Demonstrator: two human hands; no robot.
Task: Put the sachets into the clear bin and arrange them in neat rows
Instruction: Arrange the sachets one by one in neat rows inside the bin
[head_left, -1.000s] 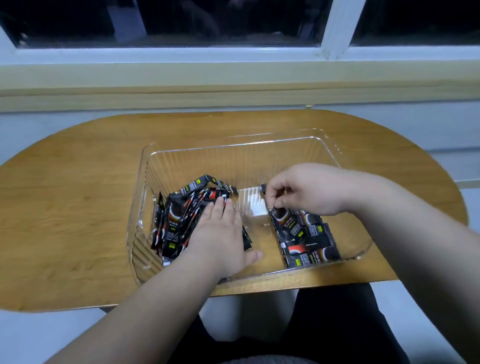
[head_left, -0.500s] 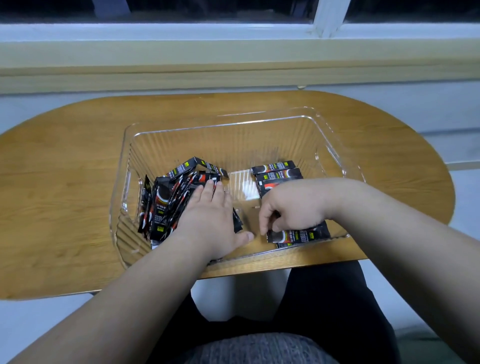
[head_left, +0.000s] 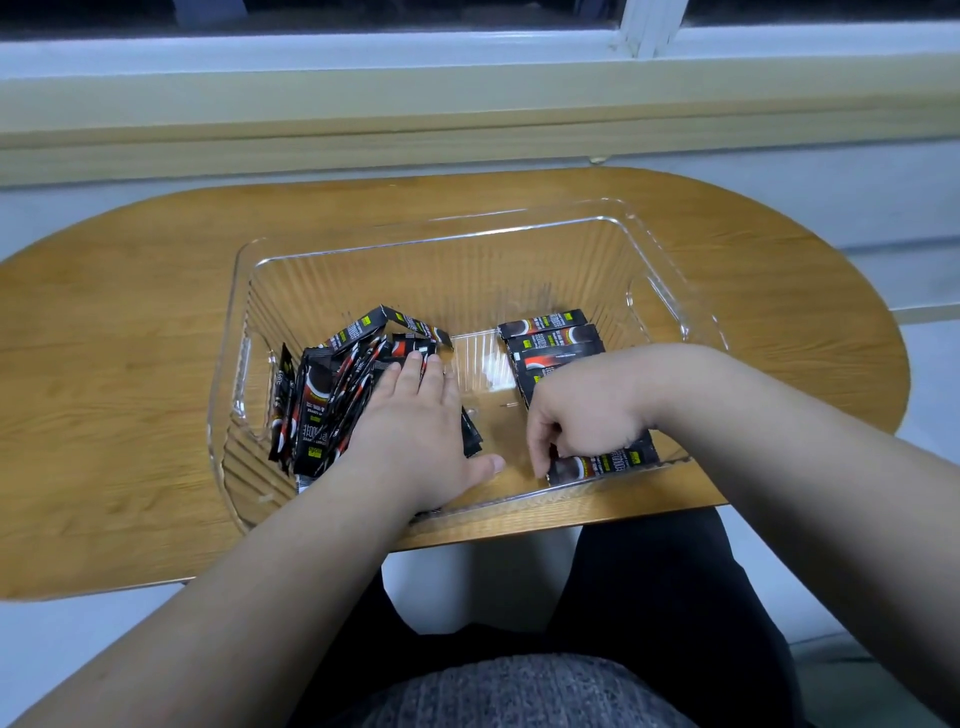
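The left hand (head_left: 415, 431) is laid flat, fingers straight, on the loose pile of sachets (head_left: 332, 395) at 9 o'clock in the clear bin (head_left: 467, 270) set on the desk (head_left: 130, 364). The right hand (head_left: 587, 410) is curled, pinching the nearest sachet (head_left: 602, 462) of the row (head_left: 550, 332) at 3 o'clock.

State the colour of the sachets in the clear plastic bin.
The sachets are black with red-white accents; head view.
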